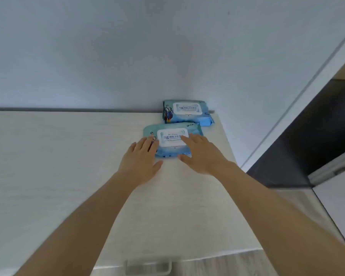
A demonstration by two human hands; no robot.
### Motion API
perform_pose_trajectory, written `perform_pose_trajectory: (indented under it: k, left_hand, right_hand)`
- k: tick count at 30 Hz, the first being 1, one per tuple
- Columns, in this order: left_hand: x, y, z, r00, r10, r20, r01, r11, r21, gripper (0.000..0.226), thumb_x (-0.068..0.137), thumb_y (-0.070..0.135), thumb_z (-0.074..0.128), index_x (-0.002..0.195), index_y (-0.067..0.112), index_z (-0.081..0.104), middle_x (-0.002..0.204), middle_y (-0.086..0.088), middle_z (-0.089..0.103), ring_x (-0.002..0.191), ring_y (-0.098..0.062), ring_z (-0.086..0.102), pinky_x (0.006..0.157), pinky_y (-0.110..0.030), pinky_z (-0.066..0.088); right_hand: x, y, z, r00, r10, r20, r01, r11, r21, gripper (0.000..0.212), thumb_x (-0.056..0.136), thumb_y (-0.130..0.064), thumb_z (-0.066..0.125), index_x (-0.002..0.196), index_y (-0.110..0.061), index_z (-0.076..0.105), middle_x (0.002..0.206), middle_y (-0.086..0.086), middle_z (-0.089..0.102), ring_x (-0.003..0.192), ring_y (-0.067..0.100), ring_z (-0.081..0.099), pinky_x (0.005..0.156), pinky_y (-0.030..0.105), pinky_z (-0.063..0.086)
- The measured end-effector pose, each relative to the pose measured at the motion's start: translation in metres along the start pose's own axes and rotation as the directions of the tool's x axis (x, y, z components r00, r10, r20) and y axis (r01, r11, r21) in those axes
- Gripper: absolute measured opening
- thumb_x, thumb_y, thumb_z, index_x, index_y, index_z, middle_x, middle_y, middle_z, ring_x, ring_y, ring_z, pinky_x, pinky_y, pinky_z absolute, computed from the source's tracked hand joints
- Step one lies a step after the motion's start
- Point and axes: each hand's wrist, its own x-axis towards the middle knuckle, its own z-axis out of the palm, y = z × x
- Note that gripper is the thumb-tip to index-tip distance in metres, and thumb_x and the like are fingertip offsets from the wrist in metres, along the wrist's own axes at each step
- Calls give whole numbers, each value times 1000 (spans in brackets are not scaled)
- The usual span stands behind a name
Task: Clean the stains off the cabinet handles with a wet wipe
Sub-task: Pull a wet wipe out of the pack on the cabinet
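A: Where are the wipes?

B: Nearer wipe pack [172, 141] lies mid-frame on the cabinet top [68, 156]. Left hand [140, 162] steadies its left end, right hand [200, 154] reaches its flap; fingers straight, gripping nothing.

A: The handle?

B: Handle [147, 266], bottom edge, untouched.

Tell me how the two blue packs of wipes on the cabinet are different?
The near pack lies closer to the person, away from the wall; the far pack sits against the wall. The left hand and right hand rest with straight fingers on the near pack; nothing touches the far pack. The near pack looks paler and greener, the far pack bluer. Both lie flat on the cabinet top, each with a white lid, seemingly closed.
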Motion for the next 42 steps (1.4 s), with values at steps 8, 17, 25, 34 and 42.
perform_pose_trajectory:
  k: [8, 17, 25, 34, 42]
  left_hand:
    - [2, -6, 21, 998, 46, -46, -46, 999, -3, 63, 100, 48, 30, 150, 11, 22, 158, -8, 13, 145, -24, 14, 118, -37, 17]
    - [-49, -23, 34, 866, 121, -485, -159, 987, -37, 46, 90, 48, 42, 75, 10, 61, 76, -5, 56, 70, -25, 52, 82, -41, 50]
    - [-48, -20, 48, 954, 141, -264, -215, 936, -278, 86, 84, 67, 29, 147, 9, 33, 152, -3, 33, 142, -7, 14, 117, -25, -1]
    - [-50, -16, 58, 972, 64, -228, -130, 948, -290, 81, 87, 66, 27, 148, 12, 32, 155, 2, 26, 142, -9, 19, 116, -27, 2]
    - [-48, -15, 59, 970, 44, -239, -118, 945, -305, 81, 86, 66, 28, 145, 12, 38, 152, 0, 35, 140, -10, 26, 116, -25, 3]
  right_hand:
    - [8, 3, 26, 1000, -8, -18, 7, 995, -97, 62, 99, -52, 38, 152, -24, 19, 156, 4, 19, 142, 26, 15, 115, 39, 20]
    - [-29, -14, 51, 974, -149, -171, 136, 987, -83, 59, 97, -54, 43, 148, -26, 33, 125, 3, 50, 114, 21, 41, 90, 30, 39]
    - [-26, -12, 66, 904, -304, -301, 277, 952, -129, 55, 86, -53, 39, 119, -19, 68, 128, 5, 62, 118, 23, 56, 93, 39, 48]
    - [-20, -19, 77, 816, -405, -412, 391, 912, -122, 40, 93, -34, 44, 106, -12, 74, 113, 5, 71, 109, 21, 65, 95, 39, 52]
    - [-21, -22, 76, 793, -385, -472, 399, 914, -74, 63, 106, -39, 20, 101, -9, 75, 106, 5, 73, 101, 20, 69, 92, 33, 52]
